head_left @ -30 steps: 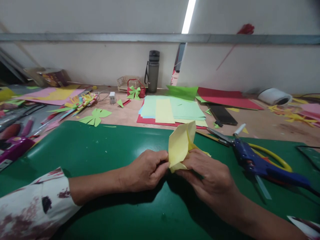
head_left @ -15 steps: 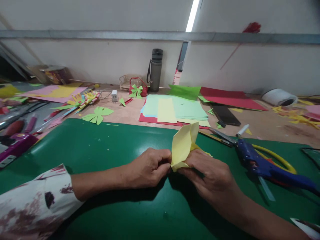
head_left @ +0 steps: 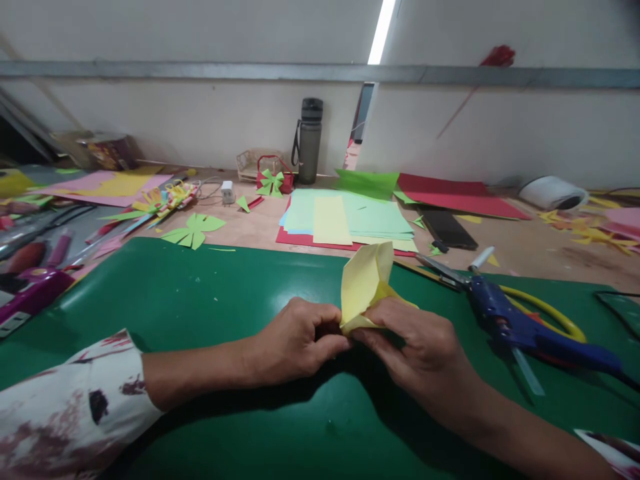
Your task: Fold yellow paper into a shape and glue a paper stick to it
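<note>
**Folded yellow paper (head_left: 360,283) upright between your hands, right hand carrying more of it**

At the far left, a purple tool (head_left: 35,293) lies by the left edge of the green mat (head_left: 225,293), and a green leaf-shaped paper cutout (head_left: 194,231) rests on the bench (head_left: 525,250) just beyond the mat's far left corner.

Your left hand (head_left: 303,340) comes in from the mat's left side, knuckles up and fingers curled. Its forefinger meets the low left edge of the folded yellow paper, and its thumb reaches under the bottom corner. A gap shows between the two behind that corner; you cannot tell from this view whether they pinch the paper firmly or only steady it.

The paper itself is directly right of those fingertips, above the mat and right of its middle. Its long axis stands nearly upright, the top leaning a little to the right and the cupped panels rising toward the far edge. Beyond that edge you have a stack of pale green sheets (head_left: 387,213).

Your right hand (head_left: 420,340) is just as near, touching the paper from its right. You have the lower right part pinched, forefinger over the fold and thumb below, with a flap trailing behind your knuckles.

Farther right, well apart from that hand, a blue glue gun (head_left: 493,307) lies across yellow-handled scissors (head_left: 573,325) toward the mat's right edge.
</note>
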Demonstrator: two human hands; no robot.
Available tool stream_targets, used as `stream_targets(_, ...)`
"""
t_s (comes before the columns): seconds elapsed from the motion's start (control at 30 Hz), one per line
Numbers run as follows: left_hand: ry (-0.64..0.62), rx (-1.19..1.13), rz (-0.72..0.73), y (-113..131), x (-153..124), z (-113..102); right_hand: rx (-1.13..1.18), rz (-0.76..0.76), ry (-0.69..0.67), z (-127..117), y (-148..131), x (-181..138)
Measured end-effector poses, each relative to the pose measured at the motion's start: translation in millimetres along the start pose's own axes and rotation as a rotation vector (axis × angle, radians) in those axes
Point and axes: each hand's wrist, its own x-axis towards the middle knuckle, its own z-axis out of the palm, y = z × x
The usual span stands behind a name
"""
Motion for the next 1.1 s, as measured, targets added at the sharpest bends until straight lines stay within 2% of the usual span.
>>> stream_targets(0.23, 0.057, 0.105, 0.039, -0.4, 0.1, 4.2, -0.018, 0.01, 0.023, 0.9, 0.9, 0.7)
stream_targets(0.5, 0.053, 0.026, 0.044, -2.8, -0.6, 3.9, -0.037, 0.005, 0.02, 2.1, 0.5, 0.2)
stream_targets(0.73, 0.075, 0.19, 0.154, -4.5, -1.6, 0.6, -0.026, -0.046, 0.024, 3.7, 0.8, 1.4)
stream_targets(0.93, 0.104, 0.23, 0.137, -6.7, -0.1, -1.7, -0.061, -0.138, 0.086, -0.6, 2.1, 3.0)
stream_targets(1.1, 0.135, 0.109, 0.09, -3.8, 1.7, 0.3, -0.131, -0.175, 0.077, 1.0, 4.3, 2.5)
